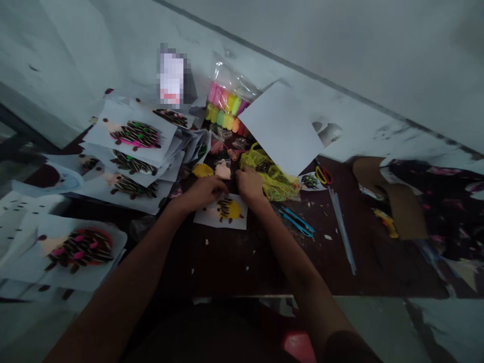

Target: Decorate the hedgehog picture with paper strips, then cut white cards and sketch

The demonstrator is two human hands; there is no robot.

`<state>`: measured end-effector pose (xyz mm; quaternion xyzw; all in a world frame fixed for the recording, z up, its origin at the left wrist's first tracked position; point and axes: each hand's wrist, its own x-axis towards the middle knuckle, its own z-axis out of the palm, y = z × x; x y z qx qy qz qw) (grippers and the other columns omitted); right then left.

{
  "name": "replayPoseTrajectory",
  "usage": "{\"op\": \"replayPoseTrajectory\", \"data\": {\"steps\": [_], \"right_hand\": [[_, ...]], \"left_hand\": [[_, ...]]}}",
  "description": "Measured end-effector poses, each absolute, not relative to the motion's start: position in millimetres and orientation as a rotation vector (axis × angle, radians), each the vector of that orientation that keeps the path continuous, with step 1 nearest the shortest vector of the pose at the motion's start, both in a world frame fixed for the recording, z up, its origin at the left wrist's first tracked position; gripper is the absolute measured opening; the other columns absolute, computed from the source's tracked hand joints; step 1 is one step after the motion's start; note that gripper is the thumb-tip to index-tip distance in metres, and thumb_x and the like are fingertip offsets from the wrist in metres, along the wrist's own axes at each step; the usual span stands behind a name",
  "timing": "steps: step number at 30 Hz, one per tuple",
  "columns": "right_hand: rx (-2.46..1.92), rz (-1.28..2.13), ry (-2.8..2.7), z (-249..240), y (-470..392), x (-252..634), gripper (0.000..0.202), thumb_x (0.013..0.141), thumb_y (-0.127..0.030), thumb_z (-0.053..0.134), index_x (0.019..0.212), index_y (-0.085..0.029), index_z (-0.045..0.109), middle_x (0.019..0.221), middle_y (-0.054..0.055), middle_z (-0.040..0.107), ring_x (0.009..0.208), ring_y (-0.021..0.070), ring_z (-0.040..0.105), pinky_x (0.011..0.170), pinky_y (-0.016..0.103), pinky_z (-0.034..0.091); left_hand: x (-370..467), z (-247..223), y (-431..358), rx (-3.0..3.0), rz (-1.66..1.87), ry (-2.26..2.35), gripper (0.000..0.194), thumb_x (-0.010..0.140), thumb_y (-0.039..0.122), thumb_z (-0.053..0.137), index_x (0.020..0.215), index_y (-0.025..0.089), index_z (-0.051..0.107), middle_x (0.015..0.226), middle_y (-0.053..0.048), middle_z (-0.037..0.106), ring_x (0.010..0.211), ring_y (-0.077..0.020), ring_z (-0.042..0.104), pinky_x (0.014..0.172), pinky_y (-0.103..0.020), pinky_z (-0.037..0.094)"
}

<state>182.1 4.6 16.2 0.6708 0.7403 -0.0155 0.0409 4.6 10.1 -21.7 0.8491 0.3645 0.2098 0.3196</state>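
Note:
A small white card (pixel 206 219) lies on the dark table in front of me, bearing a hedgehog picture with a yellow clay body (pixel 235 209) and dark spikes. My left hand (pixel 207 192) rests over the card's upper left edge, its fingers curled inward. Just past the card's top right corner, my right hand (pixel 250 185) is closed beside a yellow-green plastic bag (pixel 282 184). Whatever either hand's fingertips hold is hidden or too small to name. Between and beyond the hands sits a lump of pale pink clay (pixel 223 170), with a yellow clay piece (pixel 203 170) to its left.
Stacked sheets with hedgehog pictures (pixel 138 133) fill the left side. At the back are a bag of coloured clay (pixel 227 103) and a blank white sheet (pixel 282 126). Rightward lie a blue utility knife (pixel 297 222), scissors (pixel 323 175), clear sticks (pixel 342 229) and brown cardboard (pixel 406 206).

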Motion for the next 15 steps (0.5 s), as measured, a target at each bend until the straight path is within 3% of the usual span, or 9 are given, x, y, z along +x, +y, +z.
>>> {"op": "replayPoseTrajectory", "data": {"steps": [4, 7, 15], "right_hand": [[2.088, -0.018, 2.33, 14, -1, 187, 0.031, 0.101, -0.012, 0.043, 0.112, -0.017, 0.072, 0.116, 0.019, 0.068, 0.107, 0.0276, 0.061, 0.081, 0.034, 0.045], [2.11, -0.064, 2.459, 13, -11, 196, 0.027, 0.102, -0.016, 0.046, 0.112, -0.018, 0.07, 0.117, 0.017, 0.067, 0.106, 0.0279, 0.059, 0.082, 0.034, 0.045], [2.268, -0.468, 2.884, 5, -56, 215, 0.027, 0.101, -0.019, 0.047, 0.111, -0.021, 0.071, 0.104, 0.009, 0.07, 0.097, 0.0216, 0.064, 0.086, 0.032, 0.049]], "left_hand": [[5, -22, 11, 2.237, 0.543, 0.97, 0.034, 0.078, 0.008, 0.054, 0.096, 0.02, 0.081, 0.105, -0.008, 0.075, 0.094, -0.0202, 0.067, 0.091, -0.034, 0.054], [6, -24, 11, 2.241, 0.547, 0.965, 0.033, 0.079, 0.009, 0.055, 0.095, 0.02, 0.081, 0.105, -0.008, 0.075, 0.092, -0.0198, 0.067, 0.09, -0.033, 0.054], [5, -21, 9, 2.216, 0.536, 0.975, 0.034, 0.081, 0.01, 0.053, 0.097, 0.019, 0.081, 0.106, -0.009, 0.074, 0.094, -0.0218, 0.068, 0.09, -0.035, 0.054]]}}
